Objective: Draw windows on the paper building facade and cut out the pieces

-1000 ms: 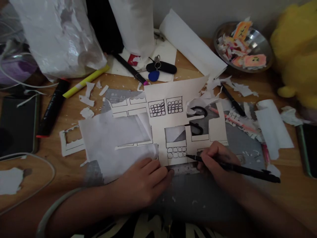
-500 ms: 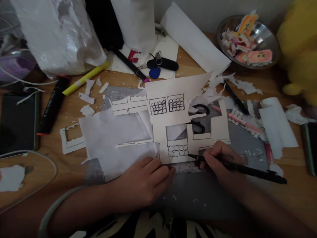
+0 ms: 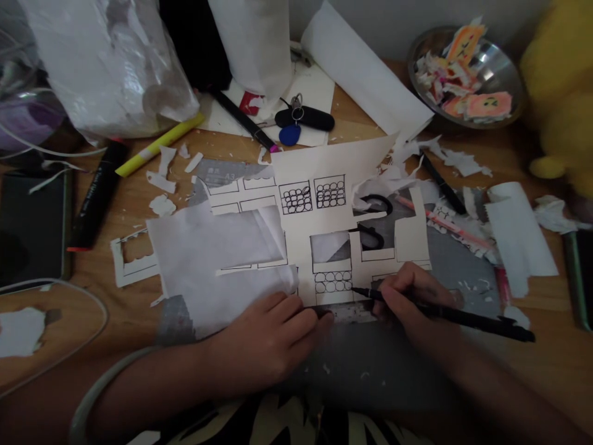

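A cut-out sheet of white paper (image 3: 301, 247) lies before me, with window openings and black-inked panels filled with rows of small circles. My right hand (image 3: 412, 296) grips a black pen (image 3: 467, 321), its tip at the right edge of the lower circle panel. With fingers curled, my left hand (image 3: 278, 337) is at the sheet's lower edge; the undersides of its fingers are hidden. A ruler (image 3: 349, 313) shows partly between the two hands, just below the sheet. Through one opening appear the black handles of scissors (image 3: 370, 236).
Under the paper is a grey cutting mat (image 3: 361, 364). Around it lie paper scraps, a yellow marker (image 3: 160, 145), a black marker (image 3: 99, 198), keys (image 3: 291, 133) and phones (image 3: 34, 225). A metal bowl (image 3: 512, 77) of scraps stands back right, near a rolled paper (image 3: 361, 74).
The tip of a left-hand digit has shifted slightly right over the ruler. The pen tip and the cut-out paper stay almost where they were.
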Tool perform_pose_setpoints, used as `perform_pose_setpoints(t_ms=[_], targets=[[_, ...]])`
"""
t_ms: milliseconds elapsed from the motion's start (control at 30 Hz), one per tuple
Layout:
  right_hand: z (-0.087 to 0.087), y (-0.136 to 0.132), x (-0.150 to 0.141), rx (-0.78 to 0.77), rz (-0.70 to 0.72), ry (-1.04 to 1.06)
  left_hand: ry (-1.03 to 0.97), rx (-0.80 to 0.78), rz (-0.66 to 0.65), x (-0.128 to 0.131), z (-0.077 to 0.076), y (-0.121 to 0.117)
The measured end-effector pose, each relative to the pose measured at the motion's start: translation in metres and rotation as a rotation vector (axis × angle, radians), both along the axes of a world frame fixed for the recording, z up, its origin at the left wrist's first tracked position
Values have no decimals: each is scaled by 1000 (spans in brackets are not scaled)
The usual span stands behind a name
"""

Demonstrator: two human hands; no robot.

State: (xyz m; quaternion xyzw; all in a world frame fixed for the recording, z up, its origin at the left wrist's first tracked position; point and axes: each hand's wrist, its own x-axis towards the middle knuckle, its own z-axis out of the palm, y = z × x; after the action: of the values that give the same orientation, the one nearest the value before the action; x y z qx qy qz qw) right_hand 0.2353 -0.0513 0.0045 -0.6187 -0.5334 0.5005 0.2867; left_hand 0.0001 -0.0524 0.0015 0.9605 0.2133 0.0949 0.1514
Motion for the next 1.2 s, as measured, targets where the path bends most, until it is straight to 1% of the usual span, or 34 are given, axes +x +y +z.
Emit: perform_pose_setpoints(t_ms=[167,400,533,800,1000,1200], targets=[[-1,-1,1,-6,14,17,10,34,-25,1,0,-4],[-2,0,1,-37,1,-33,62,-4,-92,1,-4,-8],[-1,-1,1,-26,18,-40,66,2,-98,1,-4,-7],[-2,1,1,4,22,-32,13,14,-93,0,-6,-6],[-1,2,0,41,45,-12,12,-17,-89,0,-6,-5],[-3,2,-1,29,42,-32,11,-17,-95,0,-8,-4]])
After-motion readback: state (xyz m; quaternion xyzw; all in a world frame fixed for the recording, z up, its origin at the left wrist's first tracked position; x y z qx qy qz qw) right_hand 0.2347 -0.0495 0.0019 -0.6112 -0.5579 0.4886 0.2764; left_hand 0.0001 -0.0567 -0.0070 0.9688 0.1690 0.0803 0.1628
